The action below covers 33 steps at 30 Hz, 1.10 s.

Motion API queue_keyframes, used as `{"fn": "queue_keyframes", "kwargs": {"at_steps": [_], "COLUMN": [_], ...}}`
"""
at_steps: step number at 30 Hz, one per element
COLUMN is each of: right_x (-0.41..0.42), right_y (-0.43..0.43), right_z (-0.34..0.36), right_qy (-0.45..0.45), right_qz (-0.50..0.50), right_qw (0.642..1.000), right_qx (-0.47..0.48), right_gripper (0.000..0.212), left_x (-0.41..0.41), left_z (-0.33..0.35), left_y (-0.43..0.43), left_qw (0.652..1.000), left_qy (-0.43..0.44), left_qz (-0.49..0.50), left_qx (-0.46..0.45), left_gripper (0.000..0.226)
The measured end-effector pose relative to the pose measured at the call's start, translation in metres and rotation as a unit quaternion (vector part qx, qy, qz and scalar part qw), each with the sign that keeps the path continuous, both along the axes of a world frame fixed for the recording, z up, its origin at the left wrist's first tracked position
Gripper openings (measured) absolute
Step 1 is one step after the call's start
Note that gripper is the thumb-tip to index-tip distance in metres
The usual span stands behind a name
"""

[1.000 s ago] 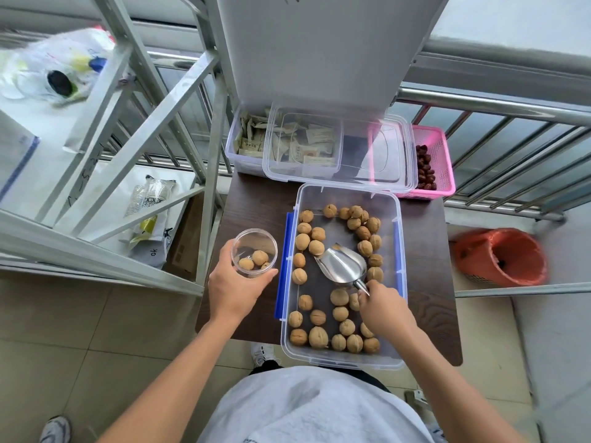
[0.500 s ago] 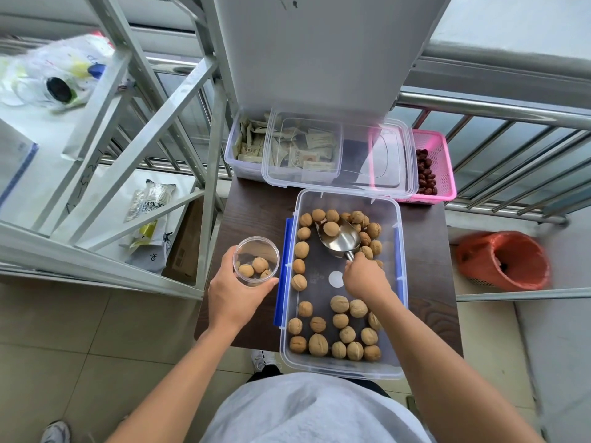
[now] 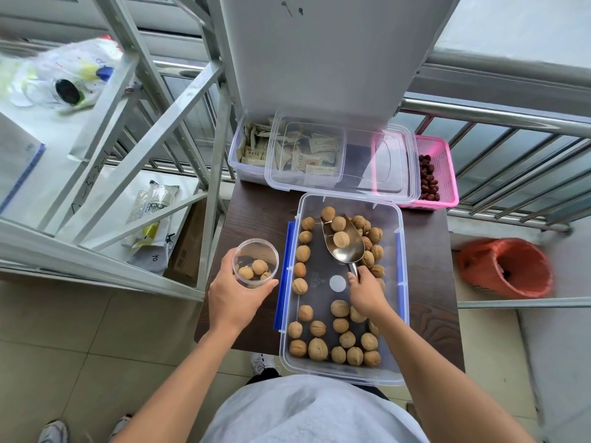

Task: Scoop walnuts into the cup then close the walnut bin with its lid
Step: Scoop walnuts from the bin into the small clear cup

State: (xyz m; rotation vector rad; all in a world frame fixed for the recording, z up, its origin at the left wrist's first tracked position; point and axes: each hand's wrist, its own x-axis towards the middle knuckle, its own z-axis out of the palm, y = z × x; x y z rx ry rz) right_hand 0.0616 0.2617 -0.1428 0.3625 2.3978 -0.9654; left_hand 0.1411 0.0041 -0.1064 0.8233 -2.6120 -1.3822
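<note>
A clear walnut bin (image 3: 403,282) with blue side latches stands open on a dark wooden table (image 3: 252,215). Several walnuts (image 3: 339,308) lie along its far and near ends. My right hand (image 3: 366,290) grips the handle of a metal scoop (image 3: 347,247), which points toward the bin's far end with two walnuts in its bowl. My left hand (image 3: 235,298) holds a clear plastic cup (image 3: 256,262) just left of the bin; three walnuts sit inside it. The bin's clear lid (image 3: 393,161) rests on the containers behind the bin.
A clear box of paper sachets (image 3: 249,148) and a pink basket of red dates (image 3: 443,167) stand at the table's back. A metal rack (image 3: 153,148) rises to the left, a railing (image 3: 511,119) behind, and an orange-lined bin (image 3: 508,266) stands on the floor to the right.
The scoop has pushed from the bin's middle toward its far end and picked up two walnuts. My right hand moved forward with it. The cup stayed in my left hand.
</note>
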Motion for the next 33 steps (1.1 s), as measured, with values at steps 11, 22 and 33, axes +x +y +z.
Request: {"fn": "queue_keyframes", "kwargs": {"at_steps": [11, 22, 33], "right_x": [0.022, 0.036, 0.032], "right_y": [0.022, 0.037, 0.011], "right_z": [0.013, 0.06, 0.174], "right_qy": [0.031, 0.053, 0.114], "right_qz": [-0.008, 0.075, 0.315], "right_qw": [0.999, 0.995, 0.938], "right_qx": [-0.023, -0.028, 0.088], "right_gripper": [0.019, 0.015, 0.02], "left_x": [-0.005, -0.002, -0.002], "left_z": [0.006, 0.006, 0.011], "left_y": [0.011, 0.011, 0.013], "left_qw": [1.0, 0.999, 0.998], "left_qy": [0.013, 0.002, 0.02], "left_qz": [-0.016, -0.031, -0.055], "left_qx": [-0.009, -0.036, 0.003], "left_gripper": [0.094, 0.099, 0.08]}}
